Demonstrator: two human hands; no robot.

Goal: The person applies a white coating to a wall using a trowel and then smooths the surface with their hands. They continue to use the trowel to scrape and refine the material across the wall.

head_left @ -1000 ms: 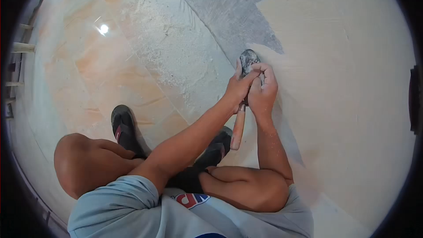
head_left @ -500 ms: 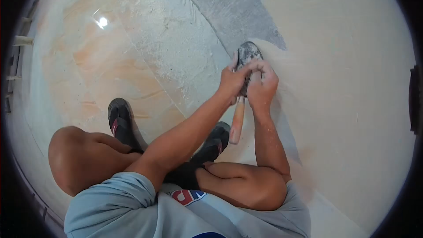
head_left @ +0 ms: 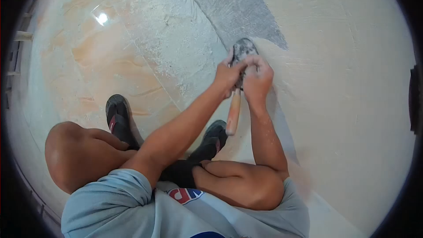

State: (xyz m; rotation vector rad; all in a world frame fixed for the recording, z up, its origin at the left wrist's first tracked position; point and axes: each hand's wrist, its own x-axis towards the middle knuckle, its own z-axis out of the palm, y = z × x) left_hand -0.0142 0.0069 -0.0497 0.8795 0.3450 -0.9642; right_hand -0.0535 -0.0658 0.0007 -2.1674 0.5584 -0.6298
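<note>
A trowel with a dark, rounded blade [head_left: 243, 49] smeared with pale material is held up between my two hands. Its wooden handle [head_left: 233, 113] points down toward my feet. My left hand [head_left: 226, 76] grips the blade's left side, with the thumb across its face. My right hand [head_left: 259, 77] is closed at the blade's right side, fingers curled against its face and dusted with white. Whether a small thing lies between the right fingers is too small to tell.
Pale plaster covers the wall [head_left: 343, 88] on the right, beside a rough grey patch [head_left: 238, 4]. White dust and crumbs lie on the orange-and-cream floor [head_left: 105, 61] at left. My dark shoes [head_left: 118, 117] stand below.
Both hands and the trowel have shifted slightly up and left in view. The hold on the trowel looks much the same.
</note>
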